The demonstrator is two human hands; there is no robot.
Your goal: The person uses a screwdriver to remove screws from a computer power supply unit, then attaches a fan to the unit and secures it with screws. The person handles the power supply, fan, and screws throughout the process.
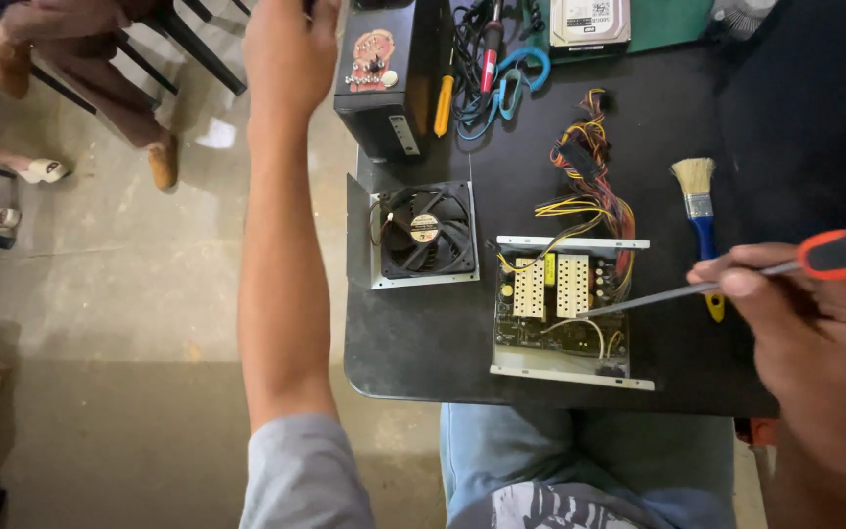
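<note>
Fingers [736,279] of the right hand [815,333] grip a screwdriver [697,288], tip on the circuit board [560,313]; left-hand grip unclear.

A: Lighting? Soft, even daylight, no glare on the black desk [423,343].
B: Faint shadows on the floor [129,294]. Right hand [815,333] slightly blurred (close to lens); edges stretched.

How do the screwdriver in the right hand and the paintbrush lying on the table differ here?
The screwdriver is gripped by the right hand and slants across the table, its metal tip reaching the open circuit board; the paintbrush lies untouched, pointing up and down the picture. The screwdriver has a thin metal shaft with a black and orange handle; the paintbrush has pale bristles and a blue and yellow handle. Both are slim hand tools over the black table.
</note>
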